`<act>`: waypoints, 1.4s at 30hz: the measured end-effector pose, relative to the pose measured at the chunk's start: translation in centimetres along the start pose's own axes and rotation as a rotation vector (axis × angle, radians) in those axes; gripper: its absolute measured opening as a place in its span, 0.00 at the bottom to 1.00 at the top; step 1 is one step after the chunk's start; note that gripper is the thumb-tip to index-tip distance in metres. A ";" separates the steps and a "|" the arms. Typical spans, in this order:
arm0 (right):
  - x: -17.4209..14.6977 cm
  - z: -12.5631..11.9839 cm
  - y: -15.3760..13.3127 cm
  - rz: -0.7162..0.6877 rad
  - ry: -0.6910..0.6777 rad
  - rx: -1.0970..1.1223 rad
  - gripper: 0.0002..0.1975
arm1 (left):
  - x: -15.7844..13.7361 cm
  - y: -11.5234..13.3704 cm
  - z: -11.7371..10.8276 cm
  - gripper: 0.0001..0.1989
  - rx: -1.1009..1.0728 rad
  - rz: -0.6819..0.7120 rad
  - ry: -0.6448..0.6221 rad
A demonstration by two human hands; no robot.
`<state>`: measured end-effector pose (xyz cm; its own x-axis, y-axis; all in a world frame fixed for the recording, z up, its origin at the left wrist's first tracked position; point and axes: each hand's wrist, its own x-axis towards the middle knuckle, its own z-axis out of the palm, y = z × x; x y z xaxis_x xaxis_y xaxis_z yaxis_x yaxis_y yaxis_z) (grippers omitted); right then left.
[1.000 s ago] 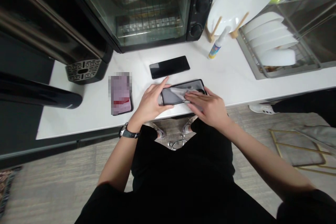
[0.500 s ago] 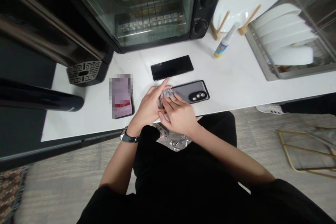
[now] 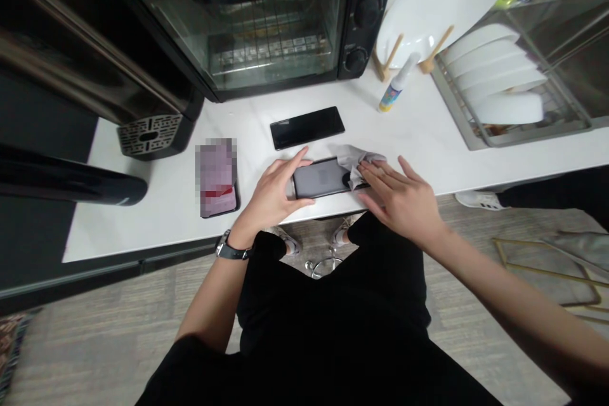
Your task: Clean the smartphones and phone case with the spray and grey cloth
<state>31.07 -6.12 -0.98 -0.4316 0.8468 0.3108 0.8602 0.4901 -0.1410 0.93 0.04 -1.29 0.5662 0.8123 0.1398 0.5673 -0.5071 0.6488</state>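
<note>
A phone case (image 3: 318, 180) with a greyish back and black rim lies flat on the white counter (image 3: 419, 139). My left hand (image 3: 269, 195) grips its left end, with thumb and forefinger along the two long edges. On the right end, my right hand (image 3: 404, 198) holds a crumpled grey cloth (image 3: 351, 156) pressed against the case. The cloth and fingers hide most of the camera cutout there. Just beyond the case lies a black phone (image 3: 307, 127), dark face up. Left of my left hand rests another phone (image 3: 219, 203) with a lit, partly blurred screen.
A toaster oven (image 3: 280, 38) stands at the back. A spray bottle (image 3: 394, 90) is to its right, near a large white plate (image 3: 440, 3) and a dish rack (image 3: 469, 130) with several dishes. A black machine with a drip tray (image 3: 150, 136) occupies the left.
My right hand has slid to the right with the cloth, from the case's left end to its camera end. My left hand stays at the left end.
</note>
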 end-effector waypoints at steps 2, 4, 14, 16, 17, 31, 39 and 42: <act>0.9 0.9 -1.1 0.037 0.034 -0.002 0.30 | 0.1 0.0 0.1 0.58 -0.002 0.006 -0.005; 2.4 2.3 -3.3 0.070 0.066 0.011 0.34 | 0.2 -0.2 0.1 0.58 -0.007 0.015 0.003; 5.2 4.2 -9.1 -0.185 0.048 0.254 0.27 | -0.4 -0.9 -0.4 0.53 -0.053 0.018 -0.010; 3.8 2.9 -7.2 -0.185 0.043 0.263 0.23 | -0.4 -0.8 -0.3 0.57 -0.026 0.026 0.004; 3.0 2.2 -6.1 -0.169 0.038 0.251 0.22 | -0.4 -0.7 -0.2 0.58 -0.018 0.027 0.009; 2.5 3.2 -4.0 0.113 0.112 0.028 0.32 | 0.0 -0.6 -0.2 0.55 -0.010 0.039 0.004; 6.0 5.6 -10.9 -0.059 0.047 0.293 0.27 | -0.5 -1.1 -0.4 0.48 -0.056 0.033 0.012; 4.3 4.0 -9.4 -0.101 0.025 0.352 0.24 | -0.5 -0.6 -0.2 0.53 -0.025 0.016 0.002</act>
<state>20.04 -6.27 -2.11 -0.4990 0.7875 0.3618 0.6657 0.6156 -0.4218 0.20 -0.02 -1.56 0.5741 0.8046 0.1518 0.5431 -0.5130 0.6647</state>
